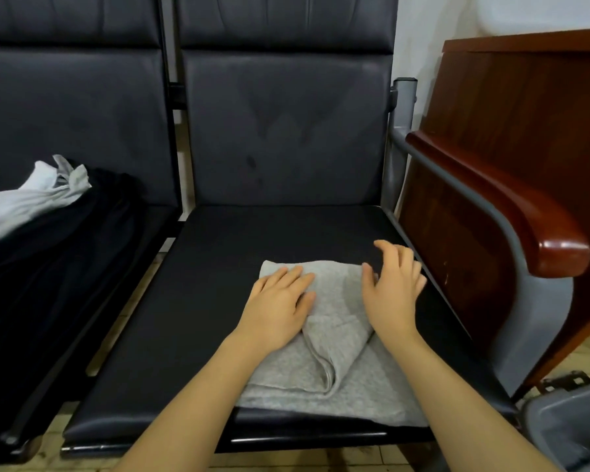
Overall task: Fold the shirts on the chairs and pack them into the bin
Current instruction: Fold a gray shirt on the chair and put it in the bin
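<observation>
A partly folded light grey shirt (334,366) lies on the front half of the right black chair seat (218,267). My left hand (280,304) rests flat on the shirt's far left part, fingers straight. My right hand (394,287) hovers over the shirt's far right corner with fingers spread and slightly bent, holding nothing. On the left chair lie a black garment (65,253) and a pale grey shirt (24,199) heaped over it. The corner of a grey bin (569,427) shows at the bottom right.
A dark wooden armrest (511,212) on a grey metal frame borders the right chair. A brown wooden cabinet (525,107) stands behind it against the white wall. Tiled floor shows below the seats.
</observation>
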`<control>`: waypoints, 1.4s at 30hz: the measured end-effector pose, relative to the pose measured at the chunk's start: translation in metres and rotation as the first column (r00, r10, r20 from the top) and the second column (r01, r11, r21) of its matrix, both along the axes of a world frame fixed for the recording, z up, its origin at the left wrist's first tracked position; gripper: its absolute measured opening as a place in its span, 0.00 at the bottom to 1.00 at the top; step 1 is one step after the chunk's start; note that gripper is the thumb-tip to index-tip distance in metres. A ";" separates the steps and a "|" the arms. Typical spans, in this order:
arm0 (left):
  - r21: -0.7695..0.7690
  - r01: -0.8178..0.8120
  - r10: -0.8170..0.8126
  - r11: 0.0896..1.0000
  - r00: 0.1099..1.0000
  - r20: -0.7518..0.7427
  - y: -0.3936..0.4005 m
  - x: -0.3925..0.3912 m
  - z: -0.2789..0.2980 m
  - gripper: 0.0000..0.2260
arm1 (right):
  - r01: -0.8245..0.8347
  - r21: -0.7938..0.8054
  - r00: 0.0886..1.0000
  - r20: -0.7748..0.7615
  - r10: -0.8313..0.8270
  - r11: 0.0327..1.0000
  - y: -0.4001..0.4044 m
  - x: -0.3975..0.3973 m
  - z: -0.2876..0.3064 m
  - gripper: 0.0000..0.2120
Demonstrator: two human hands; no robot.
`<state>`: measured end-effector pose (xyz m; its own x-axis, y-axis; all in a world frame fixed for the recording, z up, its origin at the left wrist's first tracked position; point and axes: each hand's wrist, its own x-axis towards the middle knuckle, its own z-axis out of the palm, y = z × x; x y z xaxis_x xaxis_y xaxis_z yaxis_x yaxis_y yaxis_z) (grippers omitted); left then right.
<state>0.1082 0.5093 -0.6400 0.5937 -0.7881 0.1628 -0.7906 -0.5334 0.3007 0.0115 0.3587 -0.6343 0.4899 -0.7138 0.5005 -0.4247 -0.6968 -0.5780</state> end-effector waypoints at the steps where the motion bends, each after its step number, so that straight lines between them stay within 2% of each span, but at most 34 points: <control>1: -0.022 0.005 -0.004 1.000 1.000 0.031 -0.001 -0.001 0.001 0.20 | -0.097 -0.041 0.995 -0.015 0.097 0.994 0.002 0.001 0.002 0.19; 3: 0.004 0.023 -0.024 1.000 0.999 0.036 -0.004 -0.001 0.002 0.20 | -0.324 -0.127 0.941 -0.145 0.306 0.937 0.009 0.002 0.004 0.17; 5: 0.097 0.035 -0.035 0.995 0.999 -0.002 -0.007 0.001 0.002 0.20 | -0.419 -0.092 0.874 -0.311 0.373 0.903 0.013 0.004 0.001 0.19; 8: 0.150 0.046 -0.035 0.988 0.997 -0.076 -0.009 0.008 0.000 0.20 | -0.289 0.124 0.756 -0.579 0.305 0.949 0.003 0.006 -0.009 0.27; 10: 0.126 0.048 -0.034 0.991 0.994 -0.107 -0.011 0.013 -0.003 0.20 | -0.213 0.179 0.676 -0.682 0.277 0.961 -0.005 0.009 -0.012 0.30; 11: 0.097 0.041 -0.030 0.994 0.993 -0.115 -0.012 0.016 -0.005 0.20 | -0.192 0.176 0.665 -0.700 0.260 0.965 -0.008 0.011 -0.013 0.31; 14: -0.062 -0.006 -0.005 0.998 0.985 -0.170 -0.016 0.027 -0.007 0.20 | -0.162 0.150 0.691 -0.689 0.220 0.975 -0.013 0.020 -0.012 0.30; 16: -0.112 -0.014 -0.006 0.994 0.984 -0.179 -0.014 0.031 -0.006 0.19 | -0.152 0.143 0.722 -0.660 0.209 0.978 -0.013 0.021 -0.011 0.28; 19: -0.054 0.018 -0.025 0.998 0.991 -0.132 -0.003 0.028 -0.004 0.20 | -0.222 0.092 0.796 -0.558 0.235 0.971 -0.009 0.016 -0.009 0.24; 21: 0.000 0.034 -0.034 0.999 0.989 -0.142 0.009 0.022 -0.001 0.20 | -0.335 0.099 0.832 -0.435 0.344 0.937 -0.001 0.010 -0.004 0.19; 23: 0.056 0.058 -0.051 0.997 0.991 -0.123 0.021 0.016 0.002 0.21 | -0.440 0.189 0.821 -0.312 0.478 0.878 0.010 0.006 0.001 0.16; 26: 0.169 0.096 -0.084 0.981 0.994 -0.075 0.041 0.006 0.007 0.23 | -0.545 0.264 0.757 -0.252 0.602 0.796 0.023 0.000 0.001 0.12; 30: 0.257 0.145 -0.140 0.955 0.989 -0.039 0.064 -0.013 0.009 0.25 | -0.522 0.293 0.743 -0.305 0.595 0.801 0.030 -0.012 0.001 0.16; 32: 0.273 0.143 -0.147 0.951 0.989 -0.006 0.072 -0.021 0.008 0.25 | -0.511 0.264 0.753 -0.321 0.574 0.818 0.035 -0.019 0.001 0.14; 35: 0.283 0.121 -0.141 0.951 0.989 0.052 0.076 -0.029 0.006 0.25 | -0.518 0.234 0.786 -0.248 0.566 0.823 0.045 -0.024 0.002 0.04; 40: 0.289 0.094 -0.119 0.953 0.990 0.071 0.073 -0.035 0.006 0.26 | -0.527 0.138 0.814 -0.200 0.545 0.838 0.055 -0.035 0.006 0.02; 42: 0.278 0.096 -0.115 0.956 0.992 0.053 0.071 -0.037 0.006 0.27 | -0.516 0.145 0.830 -0.158 0.534 0.845 0.053 -0.041 0.008 0.01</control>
<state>0.0711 0.5804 -0.6336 0.4996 -0.8657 -0.0321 -0.8603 -0.5002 0.0983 -0.0300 0.4115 -0.6265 0.8805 -0.3605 0.3077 -0.1155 -0.7929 -0.5983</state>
